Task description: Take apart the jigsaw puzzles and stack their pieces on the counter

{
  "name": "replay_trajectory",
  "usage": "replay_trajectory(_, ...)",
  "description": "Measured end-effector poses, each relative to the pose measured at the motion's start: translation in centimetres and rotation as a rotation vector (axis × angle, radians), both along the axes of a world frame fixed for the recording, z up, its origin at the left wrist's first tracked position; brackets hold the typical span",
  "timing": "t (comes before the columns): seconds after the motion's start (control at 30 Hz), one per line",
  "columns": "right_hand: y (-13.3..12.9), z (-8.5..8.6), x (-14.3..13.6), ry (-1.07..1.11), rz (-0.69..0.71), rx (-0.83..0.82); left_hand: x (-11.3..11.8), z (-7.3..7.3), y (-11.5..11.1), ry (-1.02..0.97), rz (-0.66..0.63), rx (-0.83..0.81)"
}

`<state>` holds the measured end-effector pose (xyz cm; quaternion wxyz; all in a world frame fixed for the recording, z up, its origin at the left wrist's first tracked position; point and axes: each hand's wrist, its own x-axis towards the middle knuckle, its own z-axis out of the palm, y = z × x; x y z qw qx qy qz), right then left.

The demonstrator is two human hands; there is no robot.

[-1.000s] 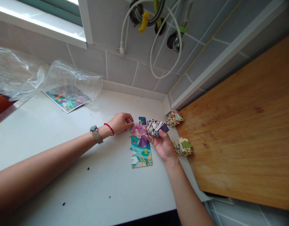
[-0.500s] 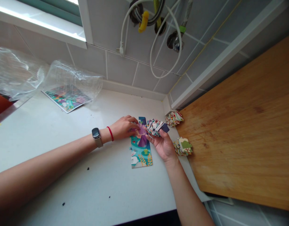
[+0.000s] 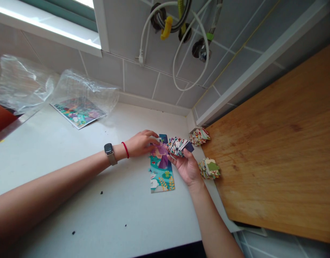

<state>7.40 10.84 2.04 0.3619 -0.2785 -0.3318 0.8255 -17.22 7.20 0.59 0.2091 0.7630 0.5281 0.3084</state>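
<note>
A strip of joined puzzle pieces (image 3: 162, 172), teal and purple with a frog and a white rabbit, lies flat on the white tabletop (image 3: 113, 200). Over its upper left part is my left hand (image 3: 143, 143), fingers apart and reaching across the purple area; no loose piece shows in it. My right hand (image 3: 187, 166) holds a thick fanned stack of puzzle pieces (image 3: 179, 146) just right of the strip's upper end. Its lower fingers are near the strip's right edge.
Two more piles of pieces, one (image 3: 199, 137) above the other (image 3: 209, 168), stand beside a wooden board (image 3: 275, 143) at the right. At the back left, clear plastic (image 3: 84, 86) partly covers a colourful picture card (image 3: 79, 113). Cables (image 3: 175, 64) hang on the tiled wall.
My left hand has lifted slightly and its fingers have spread a little over the strip. My right hand still holds the stack. The whole view has shifted slightly.
</note>
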Motion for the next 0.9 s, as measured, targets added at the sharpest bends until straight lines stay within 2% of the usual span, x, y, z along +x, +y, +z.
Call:
replay_trajectory(0.07, -0.1, 0.0, 0.0, 0.006, 0.020, -0.002, 0.3, 1.2, 0.0, -0.230, 0.104, -0.139)
replay_trajectory(0.13, -0.3, 0.1, 0.0, 0.016, 0.051, -0.002, 0.8, 2.5, -0.1, -0.497, 0.192, -0.347)
replay_trajectory(0.23, -0.6, 0.1, -0.1, 0.034, 0.116, -0.009, 1.7, 3.9, -0.5, -0.755, 0.192, -0.573)
replay_trajectory(0.3, -0.7, 0.0, -0.1, 0.035, 0.152, -0.012, 2.1, 4.0, -0.7, -0.738, 0.173, -0.624)
replay_trajectory(0.5, -0.7, -0.3, -0.1, 0.034, 0.199, -0.012, 2.1, 2.9, -0.7, -0.527, 0.232, -0.574)
replay_trajectory(0.63, -0.8, -0.3, 0.0, 0.041, 0.212, -0.004, 2.2, 3.0, -0.7, -0.532, 0.173, -0.558)
replay_trajectory(0.73, -0.8, -0.3, 0.0, 0.041, 0.198, 0.004, 1.9, 3.2, -0.6, -0.540, 0.213, -0.497)
replay_trajectory(0.8, -0.7, -0.3, 0.0, 0.042, 0.178, 0.007, 1.6, 3.3, -0.6, -0.502, 0.239, -0.534)
replay_trajectory(0.9, -0.5, -0.2, 0.0, 0.047, 0.174, 0.005, 1.4, 3.5, -0.6, -0.479, 0.204, -0.638)
